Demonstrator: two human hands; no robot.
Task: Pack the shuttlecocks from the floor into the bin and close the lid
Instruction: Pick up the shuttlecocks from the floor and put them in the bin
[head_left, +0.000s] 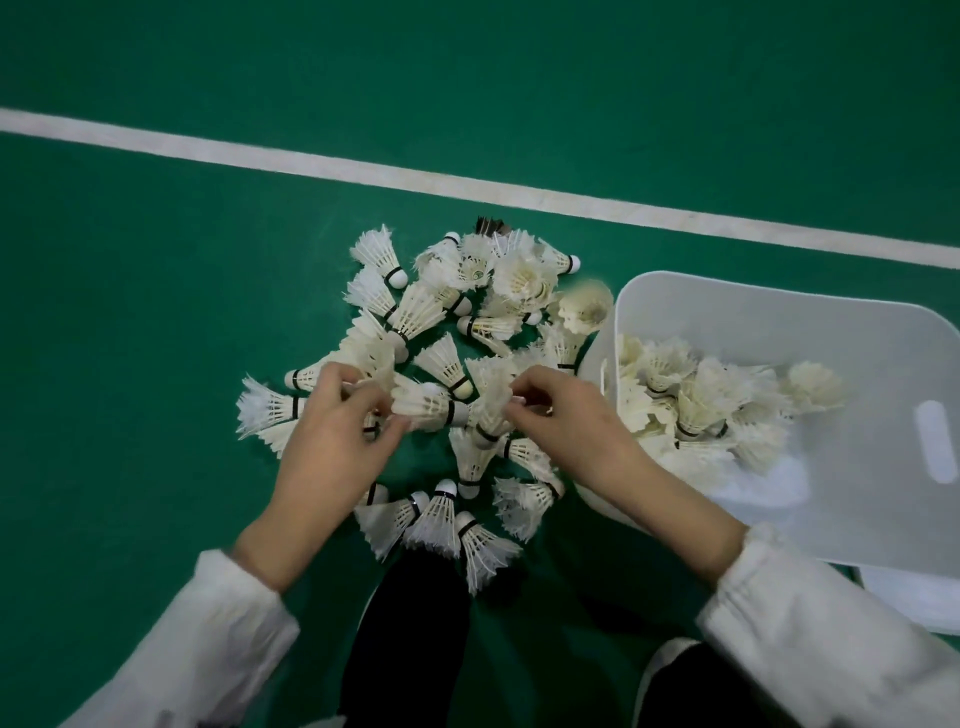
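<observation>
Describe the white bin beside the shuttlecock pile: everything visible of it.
The bin is white plastic with rounded corners and an oblong handle slot in one side wall. It stands open, no lid on it, on the green floor right of the pile, partly filled with feather shuttlecocks. The right forearm crosses in front of its near corner.

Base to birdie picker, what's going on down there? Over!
Left grip pinching a shuttlecock, right grip pinching another. Big pile left on floor. Bin open, part filled. Nothing blocking. Over.
</observation>
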